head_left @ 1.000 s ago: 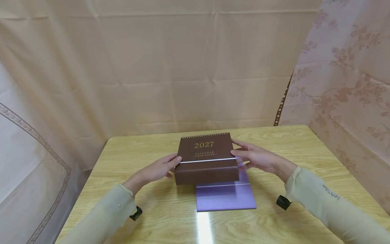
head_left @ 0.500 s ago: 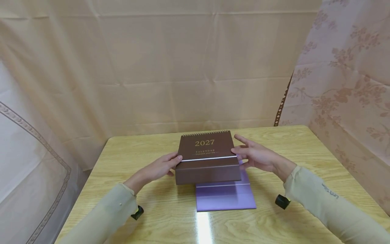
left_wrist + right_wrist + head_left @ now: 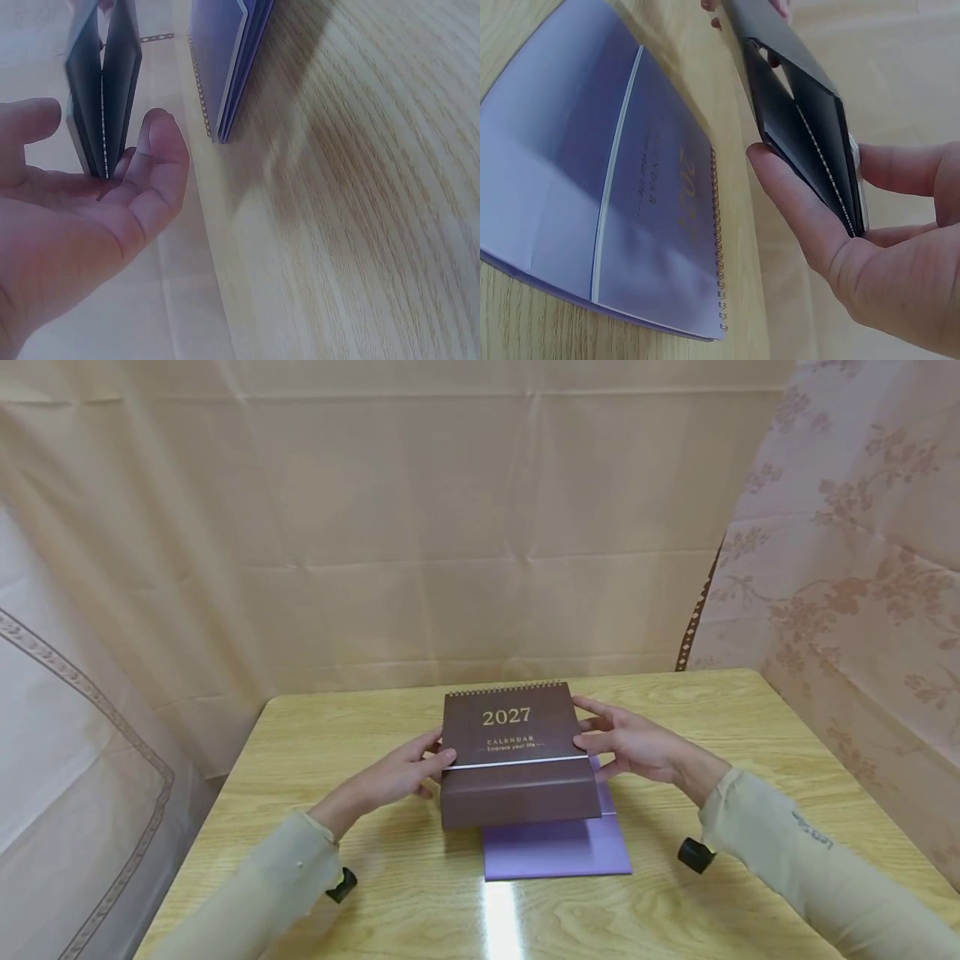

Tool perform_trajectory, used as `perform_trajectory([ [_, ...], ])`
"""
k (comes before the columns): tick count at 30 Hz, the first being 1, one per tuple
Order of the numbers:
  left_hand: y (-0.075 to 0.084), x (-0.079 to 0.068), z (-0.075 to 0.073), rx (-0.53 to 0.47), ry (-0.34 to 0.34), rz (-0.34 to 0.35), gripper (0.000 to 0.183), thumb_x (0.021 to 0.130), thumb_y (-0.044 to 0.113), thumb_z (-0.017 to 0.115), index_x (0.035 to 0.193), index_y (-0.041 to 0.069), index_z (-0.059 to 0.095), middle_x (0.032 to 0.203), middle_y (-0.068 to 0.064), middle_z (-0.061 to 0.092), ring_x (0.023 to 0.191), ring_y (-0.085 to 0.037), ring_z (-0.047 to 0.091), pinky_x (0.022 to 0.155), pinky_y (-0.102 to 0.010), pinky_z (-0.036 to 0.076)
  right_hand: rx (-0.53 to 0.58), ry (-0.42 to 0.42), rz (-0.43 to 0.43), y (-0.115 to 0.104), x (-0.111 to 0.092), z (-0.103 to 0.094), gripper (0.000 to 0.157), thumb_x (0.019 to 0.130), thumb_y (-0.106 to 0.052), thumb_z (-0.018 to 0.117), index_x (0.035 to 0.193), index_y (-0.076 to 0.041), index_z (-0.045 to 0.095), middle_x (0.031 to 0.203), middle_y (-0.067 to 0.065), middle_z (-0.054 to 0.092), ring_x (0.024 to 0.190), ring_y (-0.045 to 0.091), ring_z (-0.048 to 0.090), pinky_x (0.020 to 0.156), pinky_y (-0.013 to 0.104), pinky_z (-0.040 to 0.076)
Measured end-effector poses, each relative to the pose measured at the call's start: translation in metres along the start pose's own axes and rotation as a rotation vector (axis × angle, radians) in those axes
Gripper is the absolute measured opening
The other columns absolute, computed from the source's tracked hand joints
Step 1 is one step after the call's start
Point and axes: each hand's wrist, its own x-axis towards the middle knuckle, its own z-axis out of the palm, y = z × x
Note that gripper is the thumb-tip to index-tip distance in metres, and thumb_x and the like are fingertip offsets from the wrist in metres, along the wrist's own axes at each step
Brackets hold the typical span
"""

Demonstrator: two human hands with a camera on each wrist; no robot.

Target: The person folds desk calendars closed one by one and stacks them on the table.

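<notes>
A dark brown spiral-bound desk calendar [image 3: 517, 718] with gold "2027" lettering and a white band is held up between both hands. My left hand [image 3: 393, 768] grips its left side, thumb on the front cover and fingers behind. On the opposite side my right hand [image 3: 637, 745] holds the edge between thumb and fingers. Both wrist views look into the open triangular side of its folded stand [image 3: 802, 127]. Below it a purple spiral calendar [image 3: 558, 852] lies on the table, partly hidden by the brown one in the head view; its gold lettering shows in the right wrist view.
The wood-grain table [image 3: 315, 727] reaches back to a beige curtain [image 3: 420, 527]. A floral cloth [image 3: 862, 568] hangs at the right and a white cloth [image 3: 75, 777] at the left. A bright reflection lies on the tabletop near the front.
The brown calendar has shifted slightly right and its lower edge has come down a little toward me. The right index finger, lifted off half a second ago, is back near the edge.
</notes>
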Motion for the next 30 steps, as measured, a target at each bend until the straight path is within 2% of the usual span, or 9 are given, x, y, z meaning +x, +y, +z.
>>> perform_trajectory([
  [6,0.003,0.0,0.006,0.012,0.013,0.014,0.059,0.107,0.035,0.052,0.158,0.015,0.03,0.127,-0.014,0.05,0.101,-0.024,0.063,0.079,-0.043,0.056,-0.016,0.004,0.002,0.003,0.002,-0.003,0.09,0.099,-0.005,0.062,0.165,-0.02,0.002,0.155,0.029,0.025,0.113,0.03,0.061,0.083,0.05,0.058],
  [14,-0.001,0.004,0.016,0.007,0.023,0.027,0.065,0.105,0.029,0.058,0.161,0.017,0.026,0.12,-0.014,0.051,0.095,-0.024,0.062,0.072,-0.041,0.056,-0.041,0.024,0.014,0.013,0.002,-0.006,0.09,0.098,0.0,0.062,0.165,-0.02,0.007,0.151,0.031,0.029,0.108,0.033,0.063,0.082,0.056,0.058],
  [20,-0.005,0.009,0.022,-0.006,0.026,0.016,0.078,0.1,0.024,0.067,0.162,0.015,0.021,0.122,-0.018,0.051,0.092,-0.035,0.063,0.069,-0.044,0.058,-0.069,0.024,0.011,0.018,0.002,-0.009,0.091,0.096,0.002,0.063,0.165,-0.021,0.007,0.147,0.03,0.032,0.105,0.033,0.064,0.076,0.051,0.06],
  [24,-0.006,0.011,0.026,-0.049,0.036,-0.021,0.091,0.096,0.022,0.074,0.163,0.018,0.013,0.122,-0.019,0.052,0.088,-0.037,0.064,0.071,-0.049,0.059,-0.101,0.023,0.013,0.021,0.001,-0.01,0.093,0.096,0.002,0.064,0.165,-0.019,0.004,0.144,0.03,0.032,0.099,0.033,0.066,0.071,0.046,0.06],
  [30,-0.006,0.016,0.033,-0.197,0.042,-0.049,0.104,0.09,0.007,0.077,0.163,0.018,0.004,0.114,-0.022,0.052,0.082,-0.029,0.068,0.072,-0.054,0.059,-0.198,0.047,0.029,0.027,0.003,-0.007,0.098,0.094,-0.001,0.068,0.164,-0.018,0.003,0.141,0.031,0.035,0.094,0.032,0.067,0.071,0.048,0.06],
])
